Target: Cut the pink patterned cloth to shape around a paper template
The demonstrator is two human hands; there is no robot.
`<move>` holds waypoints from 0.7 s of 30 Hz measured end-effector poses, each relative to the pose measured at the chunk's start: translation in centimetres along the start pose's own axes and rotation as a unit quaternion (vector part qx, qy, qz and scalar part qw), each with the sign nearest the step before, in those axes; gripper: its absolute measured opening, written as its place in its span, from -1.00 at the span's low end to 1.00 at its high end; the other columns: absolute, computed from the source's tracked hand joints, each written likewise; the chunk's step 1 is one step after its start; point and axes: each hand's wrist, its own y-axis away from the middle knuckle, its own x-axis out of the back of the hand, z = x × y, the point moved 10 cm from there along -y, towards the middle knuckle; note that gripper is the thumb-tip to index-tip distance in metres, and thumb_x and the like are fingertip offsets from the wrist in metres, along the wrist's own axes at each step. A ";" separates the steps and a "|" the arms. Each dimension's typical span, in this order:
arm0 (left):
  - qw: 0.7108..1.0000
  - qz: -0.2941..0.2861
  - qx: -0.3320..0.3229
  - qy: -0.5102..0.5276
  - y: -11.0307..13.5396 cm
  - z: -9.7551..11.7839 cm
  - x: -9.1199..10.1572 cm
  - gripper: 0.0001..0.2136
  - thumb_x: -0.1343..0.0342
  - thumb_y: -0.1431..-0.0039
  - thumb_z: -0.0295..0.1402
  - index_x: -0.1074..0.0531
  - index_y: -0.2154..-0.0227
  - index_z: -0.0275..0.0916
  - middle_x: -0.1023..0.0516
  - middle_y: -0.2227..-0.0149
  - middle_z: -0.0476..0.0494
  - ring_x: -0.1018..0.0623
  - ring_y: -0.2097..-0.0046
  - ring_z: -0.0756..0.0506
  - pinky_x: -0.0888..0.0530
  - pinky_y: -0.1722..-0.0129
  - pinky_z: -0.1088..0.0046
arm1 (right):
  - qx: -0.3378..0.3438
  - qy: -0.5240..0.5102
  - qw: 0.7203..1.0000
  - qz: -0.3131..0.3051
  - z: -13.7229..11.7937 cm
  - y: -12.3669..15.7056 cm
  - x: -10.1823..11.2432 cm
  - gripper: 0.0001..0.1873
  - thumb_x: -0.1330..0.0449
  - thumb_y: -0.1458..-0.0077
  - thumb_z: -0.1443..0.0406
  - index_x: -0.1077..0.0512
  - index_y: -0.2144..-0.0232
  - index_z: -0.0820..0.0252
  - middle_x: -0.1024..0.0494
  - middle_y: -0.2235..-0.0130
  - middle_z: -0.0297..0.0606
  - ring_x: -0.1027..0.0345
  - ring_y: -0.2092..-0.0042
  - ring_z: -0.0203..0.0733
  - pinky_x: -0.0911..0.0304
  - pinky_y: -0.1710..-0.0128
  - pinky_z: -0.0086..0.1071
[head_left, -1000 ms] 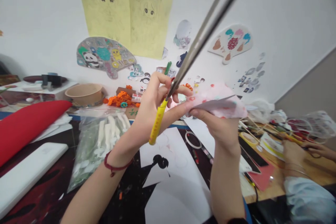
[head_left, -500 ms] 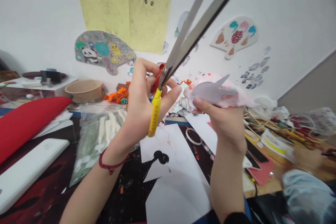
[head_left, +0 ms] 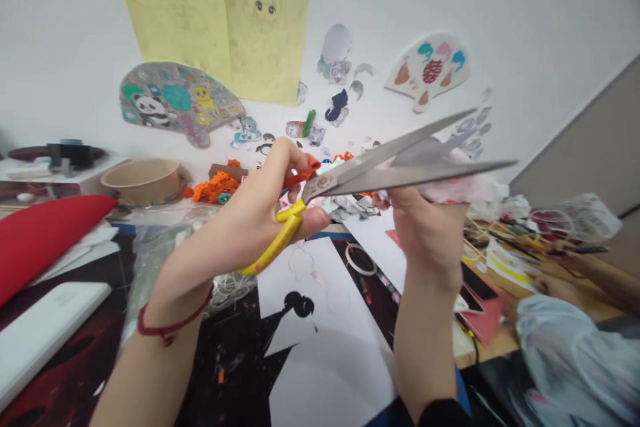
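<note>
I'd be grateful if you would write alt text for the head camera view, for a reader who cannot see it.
A person's left hand holds open long scissors with yellow and red handles, their blades crossing in front of a pink spotted cloth gripped in the right hand. Below lie white paper sheets; fan-shaped drawings hang on the wall behind.

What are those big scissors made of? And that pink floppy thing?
The scissors' blades look like grey metal, probably steel, with a dull shine. The yellow handle looks like smooth, glossy plastic. The pink thing looks like soft cloth because it crumples, though it could be thin paper.
</note>
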 end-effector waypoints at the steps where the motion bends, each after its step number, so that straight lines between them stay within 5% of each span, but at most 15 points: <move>1: 0.998 -0.030 0.000 -0.050 0.1 0.1 -0.5 -0.63 -0.40 -0.03 -0.11 -0.36 0.25 -0.12 -0.40 0.38 -0.04 -0.32 0.42 -0.04 -0.25 0.51 0.42 | 0.012 -0.003 1.000 0.018 -0.2 0.0 0.3 -0.75 -0.49 0.03 0.14 -0.53 0.34 -0.02 -0.59 0.34 -0.36 -0.47 0.35 -0.19 -0.44 0.46 -0.31; 6: 0.988 -0.046 -0.024 -0.145 0.0 0.6 -0.8 -0.63 -0.31 -0.08 -0.06 -0.28 0.25 -0.12 -0.36 0.41 -0.03 -0.29 0.45 -0.05 -0.20 0.51 0.40 | 0.068 -0.025 0.991 0.111 -1.4 0.0 2.1 -0.74 -0.47 0.00 0.16 -0.45 0.33 -0.05 -0.50 0.35 -0.44 -0.38 0.35 -0.26 -0.38 0.35 -0.32; 11: 0.992 -0.023 0.002 -0.126 -0.4 -0.4 -1.7 -0.62 -0.40 0.02 -0.18 -0.31 0.29 -0.15 -0.33 0.47 0.03 -0.25 0.50 -0.01 -0.14 0.54 0.40 | 0.078 0.012 0.988 0.131 -1.6 0.1 2.6 -0.71 -0.41 -0.05 0.08 -0.37 0.32 -0.03 -0.45 0.36 -0.41 -0.34 0.33 -0.22 -0.34 0.29 -0.26; 17: 0.989 0.077 -0.010 0.125 0.2 0.1 -3.3 -0.69 -0.30 -0.24 -0.26 -0.22 0.20 -0.12 -0.56 0.18 -0.05 -0.45 0.32 -0.01 -0.35 0.34 0.39 | 0.015 -0.006 1.000 0.019 -0.8 0.2 -0.2 -0.77 -0.41 -0.07 0.12 -0.42 0.37 -0.03 -0.43 0.36 -0.39 -0.32 0.37 -0.22 -0.27 0.43 -0.30; 21: 0.976 0.086 -0.011 0.201 0.3 0.6 -4.1 -0.60 -0.39 -0.14 -0.28 -0.19 0.24 -0.12 -0.58 0.21 -0.02 -0.40 0.43 0.06 -0.32 0.39 0.39 | -0.035 -0.040 0.997 -0.057 0.2 0.5 -2.7 -0.75 -0.45 -0.01 0.14 -0.44 0.42 0.01 -0.45 0.41 -0.38 -0.34 0.40 -0.23 -0.28 0.48 -0.32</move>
